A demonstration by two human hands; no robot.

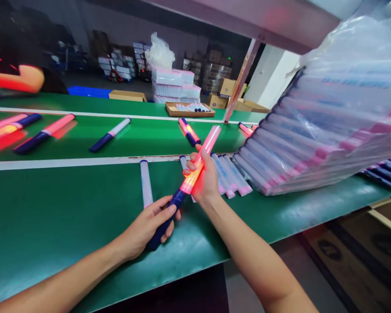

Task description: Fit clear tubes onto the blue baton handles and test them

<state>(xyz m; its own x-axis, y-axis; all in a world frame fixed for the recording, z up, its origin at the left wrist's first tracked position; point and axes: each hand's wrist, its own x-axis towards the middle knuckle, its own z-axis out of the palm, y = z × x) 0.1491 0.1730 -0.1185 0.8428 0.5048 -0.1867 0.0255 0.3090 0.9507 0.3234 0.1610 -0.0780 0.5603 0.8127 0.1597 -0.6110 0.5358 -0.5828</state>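
A light stick (192, 179) with a red-glowing tube and a dark blue handle is held slantwise over the green table (68, 217). My left hand (159, 221) wraps around its dark handle. Higher up, my right hand (204, 174) grips the lit tube. A clear tube (146, 182) lies just beyond my left hand. To the right of my right hand rest several more clear tubes with pink ends (233, 176). Another tube is partly hidden behind the right hand.
A plastic-wrapped stack of tubes (326, 117) leans at the right. Across the green belt (150, 134) lie several light sticks, some lit, one unlit (111, 134). Beyond stands a cardboard tray (190, 114) of tubes. A person's arm (16, 80) shows at far left. A metal post (243, 80) rises behind.
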